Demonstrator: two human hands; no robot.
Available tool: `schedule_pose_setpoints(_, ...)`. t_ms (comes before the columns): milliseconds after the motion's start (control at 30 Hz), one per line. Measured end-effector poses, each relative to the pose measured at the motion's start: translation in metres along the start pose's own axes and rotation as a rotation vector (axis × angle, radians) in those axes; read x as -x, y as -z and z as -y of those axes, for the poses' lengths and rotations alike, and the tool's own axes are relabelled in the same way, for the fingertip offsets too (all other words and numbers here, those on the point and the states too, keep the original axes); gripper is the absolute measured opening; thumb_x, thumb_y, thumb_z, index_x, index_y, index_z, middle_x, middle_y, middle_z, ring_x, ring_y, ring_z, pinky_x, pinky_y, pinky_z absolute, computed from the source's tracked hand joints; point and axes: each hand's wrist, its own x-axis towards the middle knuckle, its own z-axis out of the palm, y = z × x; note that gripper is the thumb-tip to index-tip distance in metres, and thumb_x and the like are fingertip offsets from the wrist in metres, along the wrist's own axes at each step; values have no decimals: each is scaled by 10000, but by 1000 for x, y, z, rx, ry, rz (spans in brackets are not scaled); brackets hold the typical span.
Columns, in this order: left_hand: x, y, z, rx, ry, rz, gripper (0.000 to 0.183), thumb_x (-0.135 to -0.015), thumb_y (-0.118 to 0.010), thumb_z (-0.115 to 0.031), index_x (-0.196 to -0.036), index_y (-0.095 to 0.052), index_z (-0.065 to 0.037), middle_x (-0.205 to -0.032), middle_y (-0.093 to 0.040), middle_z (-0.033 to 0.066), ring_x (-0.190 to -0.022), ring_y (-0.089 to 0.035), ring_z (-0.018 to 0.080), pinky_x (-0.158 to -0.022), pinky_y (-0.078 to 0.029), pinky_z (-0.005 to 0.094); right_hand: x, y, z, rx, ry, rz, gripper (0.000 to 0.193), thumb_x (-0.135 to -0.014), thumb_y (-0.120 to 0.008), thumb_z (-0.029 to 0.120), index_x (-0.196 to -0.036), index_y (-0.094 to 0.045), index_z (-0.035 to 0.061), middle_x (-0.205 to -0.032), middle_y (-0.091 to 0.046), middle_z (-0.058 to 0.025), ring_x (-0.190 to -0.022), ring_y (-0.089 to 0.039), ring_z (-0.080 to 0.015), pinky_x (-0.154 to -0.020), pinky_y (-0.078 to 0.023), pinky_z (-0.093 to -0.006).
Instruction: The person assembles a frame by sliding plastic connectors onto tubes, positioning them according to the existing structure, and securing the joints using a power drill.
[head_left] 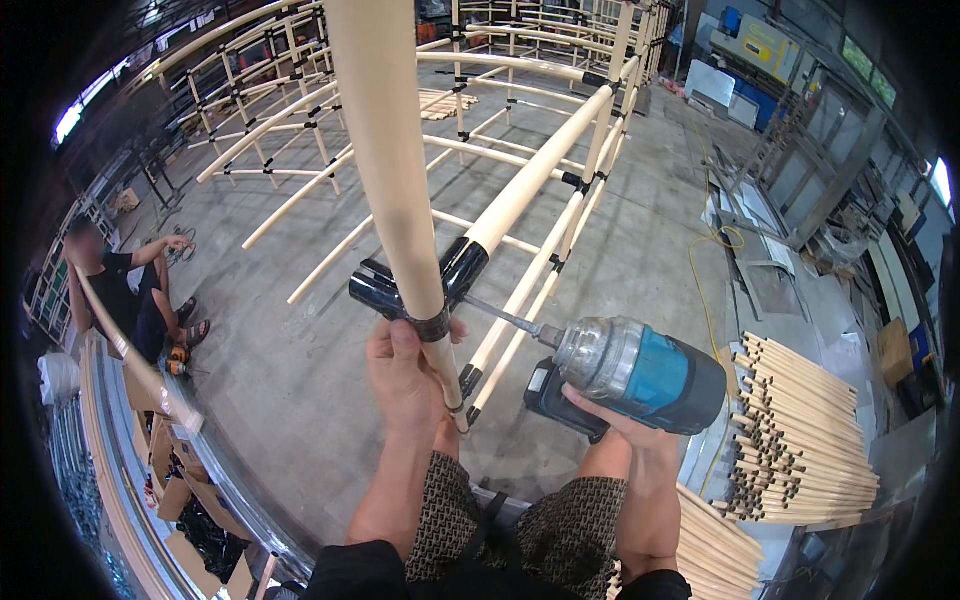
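My left hand (404,385) is wrapped round an upright cream pipe (388,140), just below a black pipe joint (460,268). The joint clasps this pipe and also the end of a long cream crosspipe (545,165) that runs away from me. In my right hand (630,430) is a teal and black cordless impact driver (645,370), held level. Its long bit (505,316) points left, and the tip meets the joint beside the upright pipe. Whether a screw sits at the tip is too small to tell.
A frame of cream pipes (500,155) with black joints spreads ahead. Stacked pipes (810,440) lie at right, near a yellow cable (712,300). At left, a person (125,285) sits near another power tool (178,360). Cardboard boxes (205,545) hold black parts at lower left.
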Motion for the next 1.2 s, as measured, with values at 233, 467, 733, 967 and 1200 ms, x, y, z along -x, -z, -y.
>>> schedule_pose_setpoints(233, 0, -7, 0, 102, 15, -48, 448, -926, -649, -394, -981, -653, 51, -900, -693, 144, -806, -668, 236, -751, -520, 359, 7, 1, -24, -312, -43, -27, 459, -994, -464, 325, -1384, -452, 84, -1463, -432, -154, -1351, -410, -368, -1095, -327, -645)
schedule_pose_setpoints(467, 2, -3, -4, 109, 41, -3, 450, -930, -654, -385, -1022, -657, 56, -918, -695, 134, -833, -665, 225, -781, -516, 350, 7, 4, -40, 65, 1, -101, 418, -1010, -444, 226, -1385, -422, 44, -1427, -458, -173, -1297, -465, -368, -1089, -367, -634)
schedule_pose_setpoints(733, 0, 0, -1, 89, 80, 23, 414, -979, -578, -390, -977, -626, 21, -891, -677, 149, -827, -643, 230, -764, -496, 347, 11, 9, -28, -209, 9, -164, 471, -889, -656, 222, -1302, -513, 45, -1292, -568, -130, -1175, -560, -301, -1022, -461, -529)
schedule_pose_setpoints(967, -5, 5, -2, 136, 133, 75, 376, -968, -601, -366, -995, -634, 7, -892, -679, 121, -836, -636, 222, -803, -490, 360, -5, -23, 62, 44, -33, -153, 594, -710, -871, 166, -1220, -586, 64, -1162, -651, -62, -1073, -614, -183, -977, -516, -351)
schedule_pose_setpoints(1200, -13, 15, -3, 185, 235, 224, 285, -980, -602, -268, -1070, -608, 3, -962, -677, 118, -901, -655, 237, -840, -513, 381, -2, -22, 49, -106, -73, -311, 526, -663, -906, 141, -1115, -646, 75, -1045, -685, -21, -966, -647, -163, -860, -540, -322)
